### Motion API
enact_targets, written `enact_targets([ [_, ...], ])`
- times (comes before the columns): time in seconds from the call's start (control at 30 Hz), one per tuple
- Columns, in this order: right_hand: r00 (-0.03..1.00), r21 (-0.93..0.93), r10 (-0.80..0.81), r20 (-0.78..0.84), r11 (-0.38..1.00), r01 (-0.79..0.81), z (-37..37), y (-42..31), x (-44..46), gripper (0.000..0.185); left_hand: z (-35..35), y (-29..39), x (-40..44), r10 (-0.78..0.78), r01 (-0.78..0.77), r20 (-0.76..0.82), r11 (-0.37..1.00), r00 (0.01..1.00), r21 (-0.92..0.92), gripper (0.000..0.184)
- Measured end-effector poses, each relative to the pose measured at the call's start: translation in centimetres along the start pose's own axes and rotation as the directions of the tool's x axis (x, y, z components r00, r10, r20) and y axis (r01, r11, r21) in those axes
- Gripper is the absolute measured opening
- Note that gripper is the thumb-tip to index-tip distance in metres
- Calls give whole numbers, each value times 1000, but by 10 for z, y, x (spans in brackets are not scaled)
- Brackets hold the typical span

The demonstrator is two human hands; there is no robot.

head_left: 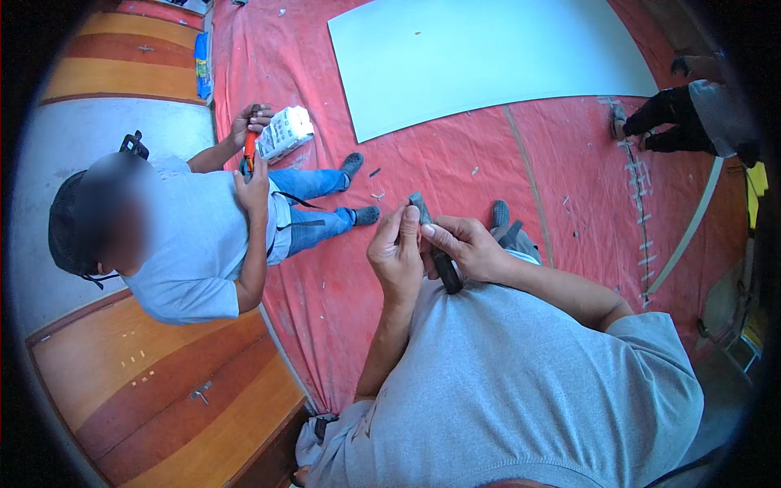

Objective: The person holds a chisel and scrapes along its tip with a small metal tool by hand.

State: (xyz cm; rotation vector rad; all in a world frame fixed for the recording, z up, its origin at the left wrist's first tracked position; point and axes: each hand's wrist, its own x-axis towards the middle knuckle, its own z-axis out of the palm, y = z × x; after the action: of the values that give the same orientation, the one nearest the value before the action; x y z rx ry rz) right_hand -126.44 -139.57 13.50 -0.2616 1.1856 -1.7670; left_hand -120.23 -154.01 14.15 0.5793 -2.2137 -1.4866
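In front of my chest both hands meet around a small tool with a black handle (445,272) and a grey upper end (420,205). My left hand (399,250) pinches near the grey end with thumb and fingers. Beside it, my right hand (462,246) is closed around the middle part, thumb pointing toward the left hand. The black handle sticks out below the fingers. Where the two hands meet, part of the tool is hidden.
A person in a grey shirt (191,244) stands at left, holding an orange tool (250,144). Near them is a white package (285,134). A large pale board (480,57) lies on the red floor covering (423,163). Another person (679,118) is at upper right.
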Motion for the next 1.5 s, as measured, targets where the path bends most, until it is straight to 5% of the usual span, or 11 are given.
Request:
enact_targets([
  [0.1, 1000, 15, -1, -21, 1000, 2, 1, 0, -1, 42, -2, 0, -1, -80, 82, 26, 995, 996, -63, 25],
  [0.17, 1000, 13, 8, -26, 1000, -7, 1, -1, -1, 42, -5, 3, 3, -262, 286, 114, 881, 958, -378, 30],
  [0.27, 1000, -35, -8, -17, 999, 8, 5, -7, -1, 41, -11, 9, 9, -309, 362, 188, 808, 932, -465, 34],
  [1.0, 998, 27, 8, 62, 1000, -10, 8, 1, 2, 42, -25, 13, 15, -223, 351, 323, 835, 920, -424, 43],
  [1.27, 997, 2, 18, 71, 1000, -18, 7, 0, 0, 42, -19, 3, 11, -113, 159, 228, 969, 967, -192, 38],
  [1.5, 997, -9, 5, 78, 1000, -5, 2, 3, 1, 42, -14, -2, 10, -72, 109, 204, 977, 976, -181, 37],
])
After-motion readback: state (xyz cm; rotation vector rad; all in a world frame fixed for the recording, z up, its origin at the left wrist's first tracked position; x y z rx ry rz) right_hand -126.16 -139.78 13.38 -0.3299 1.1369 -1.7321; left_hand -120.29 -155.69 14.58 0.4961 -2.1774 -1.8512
